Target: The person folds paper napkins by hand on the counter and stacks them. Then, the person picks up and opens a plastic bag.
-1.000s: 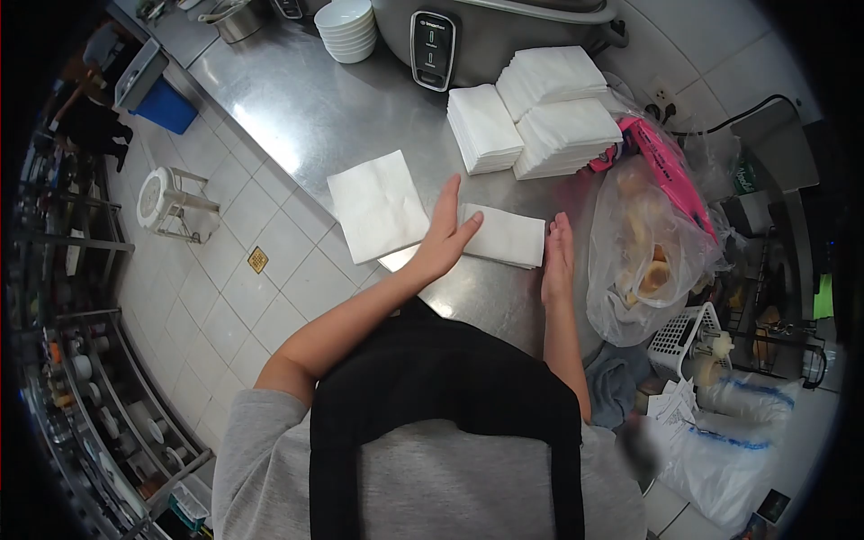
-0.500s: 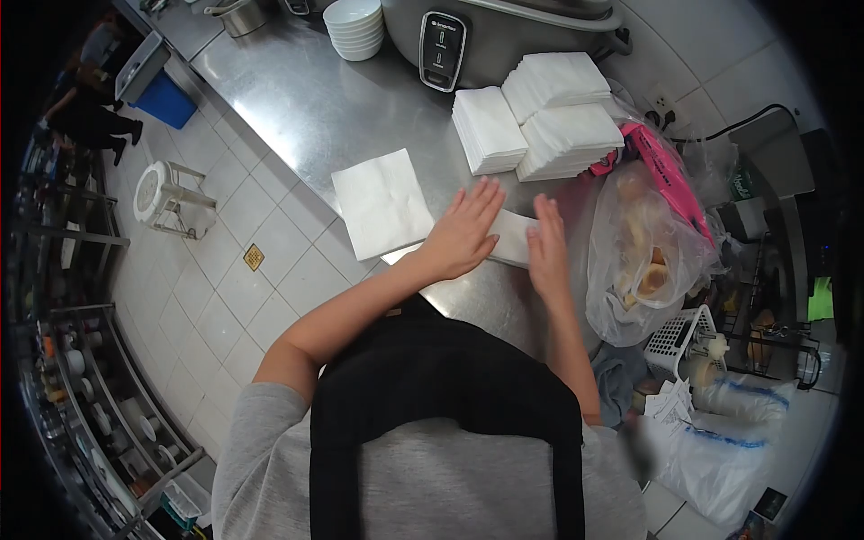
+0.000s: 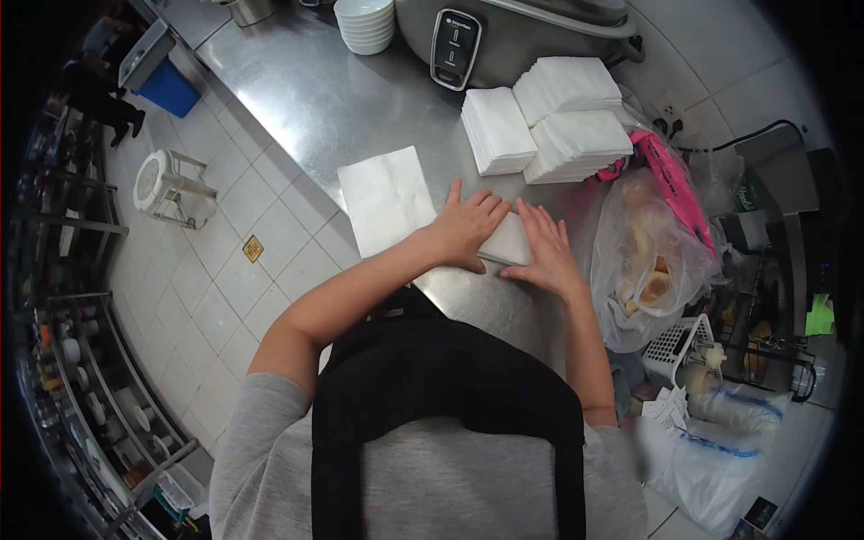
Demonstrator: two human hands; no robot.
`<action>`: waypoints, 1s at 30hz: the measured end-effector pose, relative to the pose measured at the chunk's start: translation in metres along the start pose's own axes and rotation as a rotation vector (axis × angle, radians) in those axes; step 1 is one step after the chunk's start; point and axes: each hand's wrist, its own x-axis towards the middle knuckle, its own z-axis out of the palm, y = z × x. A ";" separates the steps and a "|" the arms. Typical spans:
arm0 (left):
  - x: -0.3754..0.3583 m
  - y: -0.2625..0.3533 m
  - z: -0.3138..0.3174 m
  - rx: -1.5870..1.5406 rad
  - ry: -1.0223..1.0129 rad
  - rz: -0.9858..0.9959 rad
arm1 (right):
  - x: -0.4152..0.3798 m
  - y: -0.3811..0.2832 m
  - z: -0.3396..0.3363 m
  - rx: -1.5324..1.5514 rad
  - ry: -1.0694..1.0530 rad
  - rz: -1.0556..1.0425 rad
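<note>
**Both palms flat on the folded napkin**

The folded napkin (image 3: pixel 504 241) lies on the steel counter (image 3: pixel 306 99) right in front of us, its long axis running left to right across our body, tilted a little down toward the right. Only its middle strip shows; each end sits under a hand. Our left hand (image 3: pixel 470 227) presses the left end, our right hand (image 3: pixel 544 252) the right end, so neither is nearer: the napkin lies directly beneath both, with the fingers (image 3: pixel 549 225) pointing away from us across its short side. All fingers are spread and laid flat, gripping nothing, only pressing down.

Just left, touching or slightly under the left hand, an unfolded napkin (image 3: pixel 385 196) lies open. Farther back stand stacks of folded napkins (image 3: pixel 547 112), and to the right a plastic bag (image 3: pixel 652 261).
</note>
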 end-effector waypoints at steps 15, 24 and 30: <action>-0.003 0.014 0.019 0.036 0.181 0.045 | 0.005 0.006 0.019 0.018 0.201 -0.071; -0.005 0.026 0.057 0.033 0.328 -0.038 | 0.017 0.010 0.072 -0.115 0.385 -0.059; -0.021 0.003 0.045 -0.287 0.340 0.060 | 0.018 0.016 0.066 -0.028 0.338 -0.067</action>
